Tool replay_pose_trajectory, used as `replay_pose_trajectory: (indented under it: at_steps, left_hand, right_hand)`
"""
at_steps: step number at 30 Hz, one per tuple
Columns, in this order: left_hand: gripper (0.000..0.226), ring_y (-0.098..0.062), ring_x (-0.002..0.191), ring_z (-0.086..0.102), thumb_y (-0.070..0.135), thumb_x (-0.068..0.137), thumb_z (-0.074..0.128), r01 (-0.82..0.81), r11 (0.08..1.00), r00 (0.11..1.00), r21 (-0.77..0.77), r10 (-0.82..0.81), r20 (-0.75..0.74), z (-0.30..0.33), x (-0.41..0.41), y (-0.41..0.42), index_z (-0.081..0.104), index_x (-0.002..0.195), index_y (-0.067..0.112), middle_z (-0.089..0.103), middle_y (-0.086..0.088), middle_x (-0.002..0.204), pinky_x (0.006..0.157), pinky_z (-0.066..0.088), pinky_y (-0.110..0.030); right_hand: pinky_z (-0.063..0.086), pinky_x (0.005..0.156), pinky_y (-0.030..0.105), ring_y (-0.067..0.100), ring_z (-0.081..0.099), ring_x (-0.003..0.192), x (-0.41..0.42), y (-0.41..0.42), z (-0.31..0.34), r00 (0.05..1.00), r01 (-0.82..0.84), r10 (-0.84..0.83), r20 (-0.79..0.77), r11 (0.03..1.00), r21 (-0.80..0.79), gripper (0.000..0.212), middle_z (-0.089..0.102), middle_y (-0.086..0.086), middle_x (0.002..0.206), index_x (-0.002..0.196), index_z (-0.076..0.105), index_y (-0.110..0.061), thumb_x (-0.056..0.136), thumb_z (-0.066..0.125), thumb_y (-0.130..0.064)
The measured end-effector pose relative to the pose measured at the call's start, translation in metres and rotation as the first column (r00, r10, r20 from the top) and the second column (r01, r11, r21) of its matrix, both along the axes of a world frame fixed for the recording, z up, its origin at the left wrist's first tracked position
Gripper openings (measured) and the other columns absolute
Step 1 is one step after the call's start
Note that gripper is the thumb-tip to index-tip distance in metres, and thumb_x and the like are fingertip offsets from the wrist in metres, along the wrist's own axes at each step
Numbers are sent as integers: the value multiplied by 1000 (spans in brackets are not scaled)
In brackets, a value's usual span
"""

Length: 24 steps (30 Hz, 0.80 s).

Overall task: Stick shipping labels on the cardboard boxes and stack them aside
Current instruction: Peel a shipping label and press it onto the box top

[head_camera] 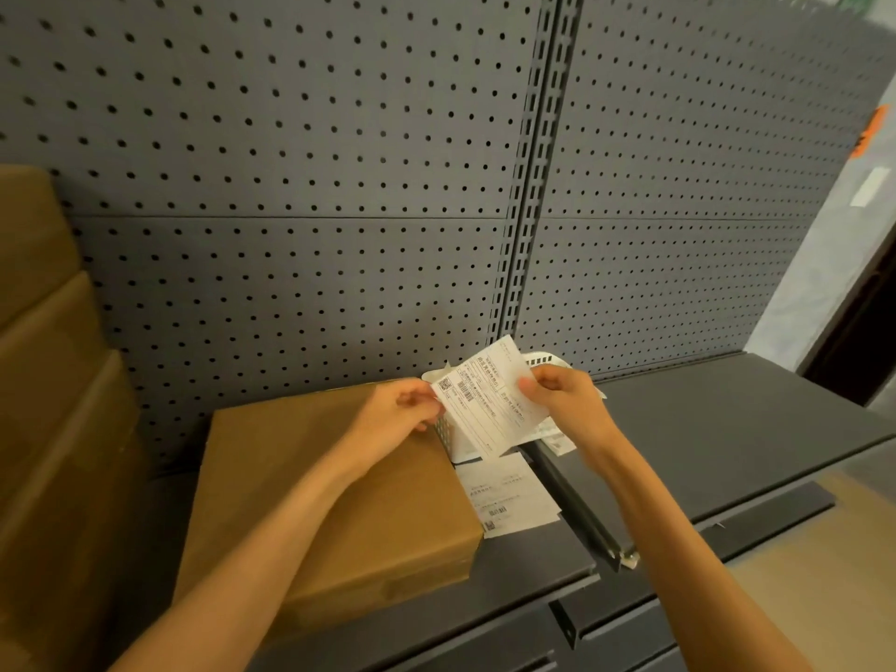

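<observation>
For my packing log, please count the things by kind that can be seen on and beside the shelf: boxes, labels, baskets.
Cardboard boxes: 4, namely the box on the shelf and 3 stacked at left
Shipping labels clearly seen: 2, the held label and the loose label
White basket: 1
Total: 7

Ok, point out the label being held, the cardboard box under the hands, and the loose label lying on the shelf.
held label [485, 405]: head view, middle of the printed face.
cardboard box [310, 502]: head view, bare top face.
loose label [509, 497]: head view, centre of the sheet beside the box.
</observation>
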<state>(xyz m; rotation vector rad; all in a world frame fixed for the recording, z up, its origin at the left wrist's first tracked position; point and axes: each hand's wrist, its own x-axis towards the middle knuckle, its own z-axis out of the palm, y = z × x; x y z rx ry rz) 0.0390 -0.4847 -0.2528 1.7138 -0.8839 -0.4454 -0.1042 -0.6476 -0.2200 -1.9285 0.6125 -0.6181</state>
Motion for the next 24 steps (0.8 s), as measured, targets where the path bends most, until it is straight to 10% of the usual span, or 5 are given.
replay_pose_trajectory:
  at_steps: [24]
  left_hand:
    - [14,-13,73,66,5,91,56,-12,999,991,-39,7,-134,4,3,5,69,96,4,71,-9,85,70,54,-22]
  right_hand:
    - [47,67,18,8,64,76,7,-10,-8,997,-80,80,-20,997,8,20,70,0,85,78,63,-11,95,52,-10]
